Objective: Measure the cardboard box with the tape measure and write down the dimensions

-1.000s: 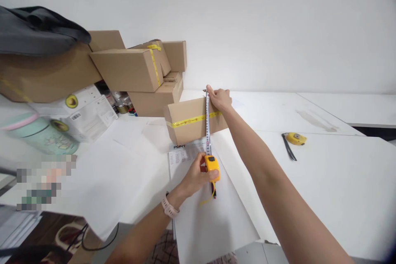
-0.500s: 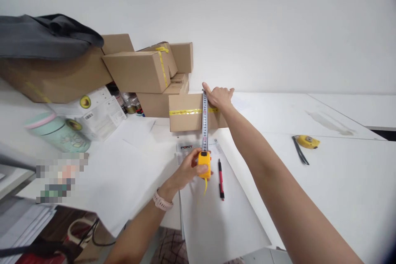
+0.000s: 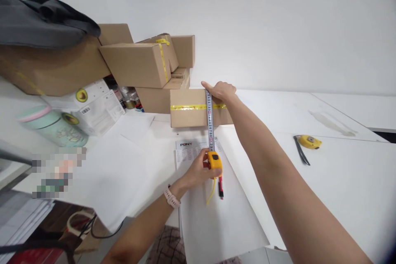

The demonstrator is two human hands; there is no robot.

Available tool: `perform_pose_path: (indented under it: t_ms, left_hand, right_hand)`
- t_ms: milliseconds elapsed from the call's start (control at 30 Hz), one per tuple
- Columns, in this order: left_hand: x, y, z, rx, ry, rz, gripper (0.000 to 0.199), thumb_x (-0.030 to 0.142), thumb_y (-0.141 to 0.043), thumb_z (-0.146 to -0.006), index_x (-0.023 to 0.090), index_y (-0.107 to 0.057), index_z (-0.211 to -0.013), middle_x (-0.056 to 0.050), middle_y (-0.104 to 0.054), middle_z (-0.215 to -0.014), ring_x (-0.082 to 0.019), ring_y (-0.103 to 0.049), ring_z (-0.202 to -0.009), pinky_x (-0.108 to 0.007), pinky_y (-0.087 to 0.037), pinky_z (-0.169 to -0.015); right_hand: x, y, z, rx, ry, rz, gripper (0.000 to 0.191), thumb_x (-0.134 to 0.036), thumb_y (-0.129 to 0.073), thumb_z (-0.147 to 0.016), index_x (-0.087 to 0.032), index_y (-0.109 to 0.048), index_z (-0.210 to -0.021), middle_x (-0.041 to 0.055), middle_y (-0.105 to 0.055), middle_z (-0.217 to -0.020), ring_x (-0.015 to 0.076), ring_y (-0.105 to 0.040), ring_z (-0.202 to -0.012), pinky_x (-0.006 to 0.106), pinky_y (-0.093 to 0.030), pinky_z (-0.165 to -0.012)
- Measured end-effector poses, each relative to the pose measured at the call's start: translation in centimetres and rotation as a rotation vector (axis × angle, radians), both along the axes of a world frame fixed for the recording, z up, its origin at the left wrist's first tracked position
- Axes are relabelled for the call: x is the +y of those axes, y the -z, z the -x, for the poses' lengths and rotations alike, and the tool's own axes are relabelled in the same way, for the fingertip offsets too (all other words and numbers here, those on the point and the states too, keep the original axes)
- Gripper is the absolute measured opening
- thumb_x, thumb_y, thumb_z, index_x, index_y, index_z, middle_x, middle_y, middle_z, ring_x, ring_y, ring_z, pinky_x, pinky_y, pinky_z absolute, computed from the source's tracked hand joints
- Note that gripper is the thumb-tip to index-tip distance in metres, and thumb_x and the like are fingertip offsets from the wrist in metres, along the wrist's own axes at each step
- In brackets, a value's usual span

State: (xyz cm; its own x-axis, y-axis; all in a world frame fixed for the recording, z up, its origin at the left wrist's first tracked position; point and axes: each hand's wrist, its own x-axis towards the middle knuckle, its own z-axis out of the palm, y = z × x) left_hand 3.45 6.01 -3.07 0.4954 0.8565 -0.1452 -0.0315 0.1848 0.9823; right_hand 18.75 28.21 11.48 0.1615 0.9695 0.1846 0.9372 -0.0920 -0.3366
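Observation:
My left hand point(image 3: 202, 169), with a pale pink watch on the wrist, is closed round an orange-yellow tape measure point(image 3: 214, 160). Its blade point(image 3: 210, 121) runs out away from me across a small cardboard box point(image 3: 188, 118) with yellow tape round it. At the blade's far end, my right hand point(image 3: 222, 90) is closed on the tip by the box's back edge, its thumb pointing left. Some of its fingers are hidden. Partly under the tape measure case, a red and black pen point(image 3: 220, 188) lies on a large white sheet point(image 3: 230, 218). A yellow strap hangs from the case.
Stacked cardboard boxes point(image 3: 133, 65) stand at the back left, near a dark grey bag point(image 3: 46, 24). A mint tumbler point(image 3: 58, 128) leans by a white avocado-printed box point(image 3: 100, 109). A second yellow tape measure point(image 3: 310, 142) with a black strap lies on the right.
The tape measure case and its blade have shifted right along the box, with my left hand. The case now covers the upper part of the pen. My right hand remains at the blade's far end.

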Motion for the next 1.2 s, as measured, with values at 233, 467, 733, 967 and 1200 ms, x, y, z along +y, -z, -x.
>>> perform_pose_path:
  t_ms: [233, 467, 733, 967, 1200]
  left_hand:
    - [0.7, 1.3, 0.8, -0.013, 0.046, -0.009, 0.063, 0.038, -0.084, -0.076, 0.023, -0.046, -0.124, -0.007, -0.059, -0.113, -0.019, -0.062, -0.093, -0.031, -0.056, -0.071]
    - [0.3, 0.9, 0.7, -0.010, 0.029, 0.004, 0.063, 0.036, -0.084, -0.075, 0.023, -0.046, -0.124, -0.008, -0.060, -0.112, -0.020, -0.062, -0.094, -0.033, -0.055, -0.074]
    - [-3.8, -1.5, 4.1, -0.149, 0.002, 0.061, 0.067, 0.035, -0.084, -0.075, 0.027, -0.044, -0.128, -0.011, -0.058, -0.127, -0.029, -0.066, -0.107, -0.043, -0.057, -0.083]
    - [-8.0, 1.5, 7.2, -0.083, 0.010, 0.050, 0.073, 0.034, -0.086, -0.073, 0.029, -0.043, -0.132, -0.012, -0.057, -0.132, -0.030, -0.064, -0.115, -0.040, -0.056, -0.087]
    - [-9.9, 2.6, 7.2, -0.086, 0.009, 0.086, 0.070, 0.033, -0.086, -0.071, 0.025, -0.047, -0.128, -0.010, -0.058, -0.123, -0.024, -0.063, -0.104, -0.035, -0.054, -0.082]
  right_hand:
    - [0.1, 0.2, -0.1, 0.018, 0.011, -0.010, 0.098, -0.091, -0.025, -0.083, -0.008, -0.072, -0.110, 0.0253, -0.071, -0.103, 0.0373, -0.066, -0.107, 0.047, -0.046, -0.092]
    - [-0.5, 0.6, -0.1, 0.028, 0.019, -0.058, 0.103, -0.089, -0.018, -0.086, -0.006, -0.071, -0.116, 0.0266, -0.071, -0.108, 0.0376, -0.065, -0.109, 0.048, -0.045, -0.095]
    - [-1.4, 1.2, -0.5, 0.033, 0.015, -0.087, 0.095, -0.077, -0.011, -0.095, -0.007, -0.070, -0.120, 0.0283, -0.069, -0.110, 0.0396, -0.063, -0.112, 0.053, -0.042, -0.096]
    - [-8.0, 4.7, 0.1, -0.007, 0.010, -0.236, 0.076, -0.062, -0.017, -0.102, -0.011, -0.070, -0.117, 0.0241, -0.068, -0.107, 0.0375, -0.055, -0.116, 0.054, -0.040, -0.096]
    - [-13.1, 10.3, 0.6, -0.002, -0.046, -0.341, 0.055, -0.047, -0.022, -0.106, -0.021, -0.065, -0.128, 0.0140, -0.061, -0.139, 0.0307, -0.043, -0.135, 0.049, -0.036, -0.105]
